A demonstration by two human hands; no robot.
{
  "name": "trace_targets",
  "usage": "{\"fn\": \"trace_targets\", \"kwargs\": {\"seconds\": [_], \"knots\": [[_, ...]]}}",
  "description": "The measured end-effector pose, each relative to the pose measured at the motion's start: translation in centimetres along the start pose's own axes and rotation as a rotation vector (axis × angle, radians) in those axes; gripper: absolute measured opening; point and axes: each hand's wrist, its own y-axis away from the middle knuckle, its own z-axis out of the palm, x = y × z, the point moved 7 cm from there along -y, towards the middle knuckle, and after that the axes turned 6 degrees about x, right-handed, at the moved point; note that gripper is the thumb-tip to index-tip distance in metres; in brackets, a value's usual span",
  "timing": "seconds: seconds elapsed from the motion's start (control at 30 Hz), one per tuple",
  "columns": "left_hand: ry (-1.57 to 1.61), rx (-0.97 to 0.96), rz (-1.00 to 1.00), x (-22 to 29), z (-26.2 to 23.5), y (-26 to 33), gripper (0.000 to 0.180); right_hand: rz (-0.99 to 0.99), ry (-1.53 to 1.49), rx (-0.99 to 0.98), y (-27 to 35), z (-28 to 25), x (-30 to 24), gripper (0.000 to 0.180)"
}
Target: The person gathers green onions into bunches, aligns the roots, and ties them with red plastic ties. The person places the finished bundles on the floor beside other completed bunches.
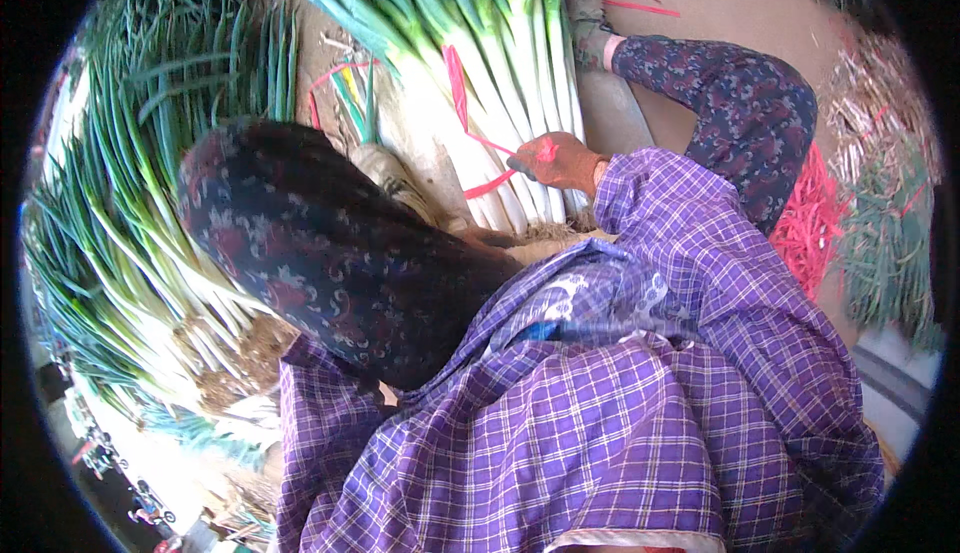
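Bare brown ground [720,3] lies open only at the upper right; everywhere else is crowded. At the left, a loose heap of green onions [120,213] sprawls to the edge. At centre, 1 bundle of white-stalked onions [500,53] lies wrapped with a red tie [458,83]. The right hand [565,161] pinches that tie closed. The left hand is hidden. A red pile of ties [810,223] sits right, beside 1 more onion heap [885,233].

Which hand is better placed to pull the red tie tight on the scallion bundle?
Right. The right hand already pinches the red tie strip lying across the scallion bundle. The left hand is not visible, hidden behind the dark patterned knee.
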Motion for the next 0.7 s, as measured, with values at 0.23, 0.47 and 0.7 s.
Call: {"fn": "trace_targets", "kwargs": {"seconds": [0.23, 0.47, 0.7], "knots": [[0.084, 0.05, 0.008, -2.3, 0.1, -0.3, 0.033, 0.151, -0.068, -0.408, -0.8, -0.4, -2.9, 0.033], [0.294, -0.042, -0.137, -2.2, 1.6, 1.6, 0.033, 0.23, -0.225, -0.462, -1.5, -0.7, -3.0, 0.031], [0.553, -0.259, -0.294, 0.4, 6.5, 4.9, 0.033, 0.103, -0.252, -0.525, -0.9, -3.0, -5.5, 0.03]]}}
